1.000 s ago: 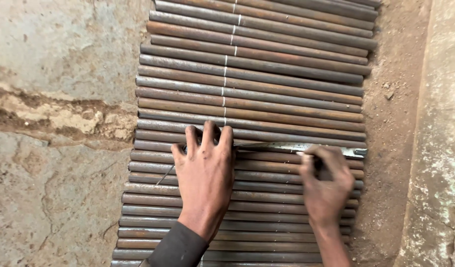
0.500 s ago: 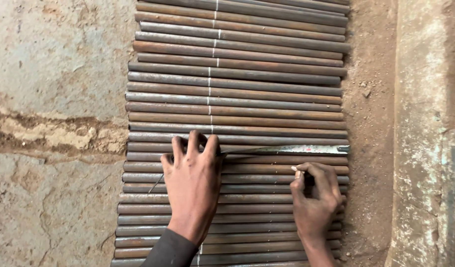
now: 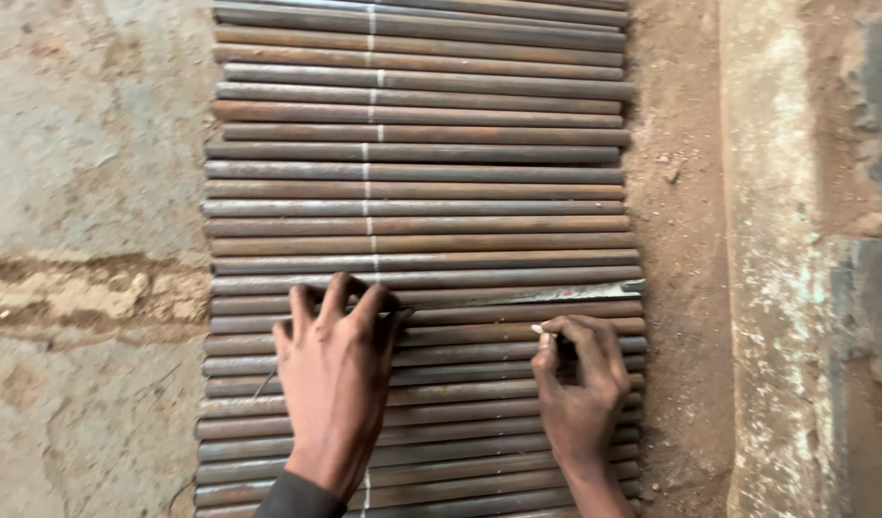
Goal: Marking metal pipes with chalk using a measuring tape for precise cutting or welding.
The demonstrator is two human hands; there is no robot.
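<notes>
Here my left hand (image 3: pixel 337 384) lies flat, fingers spread, on the rusty rods (image 3: pixel 422 206), pinning one steel ruler (image 3: pixel 527 294) beyond its fingertips; my right hand (image 3: pixel 580 384) pinches one white chalk (image 3: pixel 539 331).

Single head cam, looking almost straight down from above the person, close range. Frame is filled by a row of rusty rods (image 3: pixel 417 206) lying side by side on the concrete floor (image 3: pixel 86 144), with the left hand (image 3: pixel 337 384) and right hand (image 3: pixel 580 384) entering from the bottom edge. No second view, so no overlap to report.
</notes>
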